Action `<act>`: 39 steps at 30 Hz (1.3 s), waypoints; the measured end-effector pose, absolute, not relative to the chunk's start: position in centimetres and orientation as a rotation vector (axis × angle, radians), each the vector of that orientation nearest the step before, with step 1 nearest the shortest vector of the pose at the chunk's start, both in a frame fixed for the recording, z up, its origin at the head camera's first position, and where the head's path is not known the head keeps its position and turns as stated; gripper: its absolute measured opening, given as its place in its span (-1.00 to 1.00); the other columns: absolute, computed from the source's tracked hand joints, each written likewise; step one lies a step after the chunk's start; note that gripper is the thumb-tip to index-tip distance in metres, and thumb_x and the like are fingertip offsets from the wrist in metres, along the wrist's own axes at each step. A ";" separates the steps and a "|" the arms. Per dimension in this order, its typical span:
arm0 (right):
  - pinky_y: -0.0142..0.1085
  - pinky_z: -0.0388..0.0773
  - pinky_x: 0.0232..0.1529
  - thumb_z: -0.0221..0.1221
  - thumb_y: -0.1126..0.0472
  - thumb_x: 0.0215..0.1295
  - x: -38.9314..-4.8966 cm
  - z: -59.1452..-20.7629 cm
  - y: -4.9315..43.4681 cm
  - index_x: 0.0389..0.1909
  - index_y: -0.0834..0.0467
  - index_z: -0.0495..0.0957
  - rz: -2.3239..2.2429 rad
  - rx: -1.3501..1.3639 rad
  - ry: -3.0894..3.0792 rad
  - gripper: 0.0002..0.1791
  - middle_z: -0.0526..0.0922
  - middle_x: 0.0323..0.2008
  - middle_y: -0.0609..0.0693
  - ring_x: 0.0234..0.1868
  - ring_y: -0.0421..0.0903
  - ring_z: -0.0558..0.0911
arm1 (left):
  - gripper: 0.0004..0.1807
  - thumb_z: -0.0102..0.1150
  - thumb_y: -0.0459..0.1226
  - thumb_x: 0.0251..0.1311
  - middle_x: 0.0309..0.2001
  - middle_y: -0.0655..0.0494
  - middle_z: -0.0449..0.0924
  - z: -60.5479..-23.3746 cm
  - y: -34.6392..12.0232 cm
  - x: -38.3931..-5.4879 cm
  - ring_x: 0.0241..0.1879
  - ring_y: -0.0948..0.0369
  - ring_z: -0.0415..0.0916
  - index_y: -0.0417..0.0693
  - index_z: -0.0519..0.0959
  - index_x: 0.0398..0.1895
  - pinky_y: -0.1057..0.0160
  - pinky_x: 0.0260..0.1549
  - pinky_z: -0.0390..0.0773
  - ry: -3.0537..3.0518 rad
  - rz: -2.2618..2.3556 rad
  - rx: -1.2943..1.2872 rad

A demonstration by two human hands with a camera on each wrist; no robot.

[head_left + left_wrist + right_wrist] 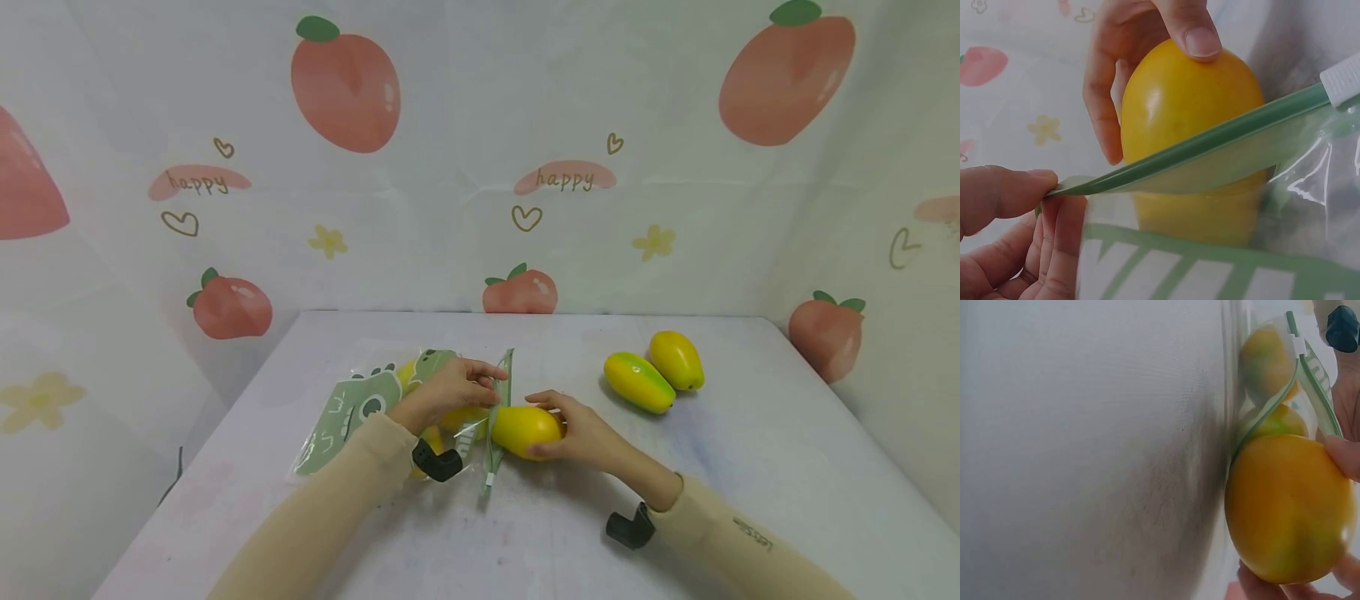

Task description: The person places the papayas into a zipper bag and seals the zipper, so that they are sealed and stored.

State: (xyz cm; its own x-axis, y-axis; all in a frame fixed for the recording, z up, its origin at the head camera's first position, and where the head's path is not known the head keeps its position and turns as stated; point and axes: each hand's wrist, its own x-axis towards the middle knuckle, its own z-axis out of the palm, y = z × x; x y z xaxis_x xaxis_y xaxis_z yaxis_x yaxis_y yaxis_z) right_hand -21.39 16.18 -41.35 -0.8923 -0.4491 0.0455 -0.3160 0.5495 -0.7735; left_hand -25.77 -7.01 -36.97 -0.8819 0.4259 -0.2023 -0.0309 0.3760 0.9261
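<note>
A clear zip bag (pixel 330 429) with a green cartoon print lies on the table, several yellow fruits inside it. My left hand (pixel 450 390) pinches the green zip edge (pixel 1210 142) of the bag's mouth between thumb and fingers. My right hand (pixel 588 429) grips a yellow papaya-like fruit (pixel 527 429), the thumb on one side and fingers on the other. That fruit's far end is within the bag's opening, as the left wrist view shows. In the right wrist view its near end (pixel 1291 512) is outside, with other fruits behind it through the plastic.
Two more yellow-green fruits, a nearer one (pixel 639 382) and a farther one (pixel 677 360), lie at the right rear of the white table (pixel 570 533). A white slider (pixel 1342 81) sits on the zip. A printed cloth (pixel 442 225) hangs behind the table.
</note>
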 end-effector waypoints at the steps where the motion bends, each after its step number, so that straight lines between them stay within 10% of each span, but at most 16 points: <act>1: -0.04 0.55 0.06 0.43 0.02 0.04 -21.4 -41.3 16.1 0.26 0.14 0.39 -1.256 -0.650 2.628 -0.25 0.51 0.17 0.10 0.01 0.05 0.56 | -0.58 0.23 -0.45 0.17 -0.32 0.08 0.41 -37.0 -7.0 -25.8 -0.32 0.20 0.45 -0.29 0.53 0.13 0.33 -0.16 0.62 2.230 1.519 0.339; 39: -0.15 0.61 0.00 0.43 0.09 0.06 -22.3 -41.8 15.0 0.16 0.20 0.46 -1.363 -0.572 2.571 -0.36 0.49 0.04 0.20 -0.03 0.06 0.60 | -0.59 0.27 -0.44 0.14 -0.27 0.04 0.42 -37.2 -6.8 -25.9 -0.28 0.18 0.43 -0.23 0.56 0.11 0.29 -0.12 0.63 2.232 1.534 0.287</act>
